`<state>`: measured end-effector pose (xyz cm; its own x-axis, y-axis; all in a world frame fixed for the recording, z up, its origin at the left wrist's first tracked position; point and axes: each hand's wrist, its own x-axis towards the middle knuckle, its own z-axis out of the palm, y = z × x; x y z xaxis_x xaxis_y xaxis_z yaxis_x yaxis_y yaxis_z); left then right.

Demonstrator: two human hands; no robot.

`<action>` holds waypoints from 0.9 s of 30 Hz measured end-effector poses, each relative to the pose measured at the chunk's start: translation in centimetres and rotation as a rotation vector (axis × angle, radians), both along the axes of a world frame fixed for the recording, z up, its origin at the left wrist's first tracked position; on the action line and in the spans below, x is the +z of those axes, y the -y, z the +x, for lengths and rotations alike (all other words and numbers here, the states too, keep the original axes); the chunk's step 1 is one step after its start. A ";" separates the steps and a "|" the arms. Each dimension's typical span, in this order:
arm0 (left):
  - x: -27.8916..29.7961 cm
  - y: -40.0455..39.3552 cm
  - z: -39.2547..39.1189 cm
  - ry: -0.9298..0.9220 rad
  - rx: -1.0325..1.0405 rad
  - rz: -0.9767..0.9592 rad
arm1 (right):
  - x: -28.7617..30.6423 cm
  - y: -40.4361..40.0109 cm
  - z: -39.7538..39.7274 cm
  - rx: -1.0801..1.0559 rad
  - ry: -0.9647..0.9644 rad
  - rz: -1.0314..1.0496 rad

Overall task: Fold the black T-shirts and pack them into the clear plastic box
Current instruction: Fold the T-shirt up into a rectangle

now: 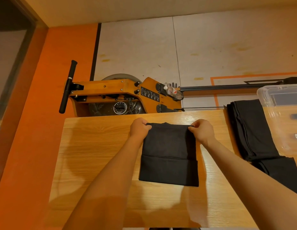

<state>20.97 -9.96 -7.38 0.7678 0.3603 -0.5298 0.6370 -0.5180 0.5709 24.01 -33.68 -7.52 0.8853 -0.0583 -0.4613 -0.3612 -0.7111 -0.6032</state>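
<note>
Gym room: wooden rowing machine

Matt black cloth T-shirt lies on a smooth, faintly glossy wood-grain table; box is clear plastic.

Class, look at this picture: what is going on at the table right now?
A person is folding a black T-shirt on a wooden table. The left hand and the right hand each pinch a far corner of the shirt, whose near part is already folded over. To the right lies a stack of black shirts, beside the clear plastic box.
</note>
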 end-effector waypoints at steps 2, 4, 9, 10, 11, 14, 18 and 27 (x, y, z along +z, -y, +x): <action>0.1 -0.4 -0.7 0.048 -0.026 -0.009 | 0.3 0.3 -0.4 0.007 0.022 0.043; 0.4 -0.7 -1.5 0.098 -0.062 -0.029 | 0.6 0.7 -1.0 0.000 0.054 0.083; 1.1 -1.6 -3.9 0.106 -0.133 -0.086 | 1.4 1.4 -3.8 0.000 0.138 0.113; 1.3 -1.6 -4.5 0.103 -0.134 -0.096 | 1.5 1.5 -4.4 0.000 0.139 0.124; 1.6 -1.6 -5.0 0.105 -0.133 -0.108 | 1.6 1.6 -5.0 -0.001 0.138 0.138; 2.1 -1.5 -6.8 0.124 -0.118 -0.142 | 1.7 1.8 -6.9 0.003 0.135 0.149; 2.2 -1.7 -9.5 0.123 -0.122 -0.169 | 1.9 2.4 -9.5 0.001 0.135 0.137; 1.4 -1.3 -15.0 0.064 -0.146 -0.171 | 1.2 3.4 -16.0 0.026 0.103 0.088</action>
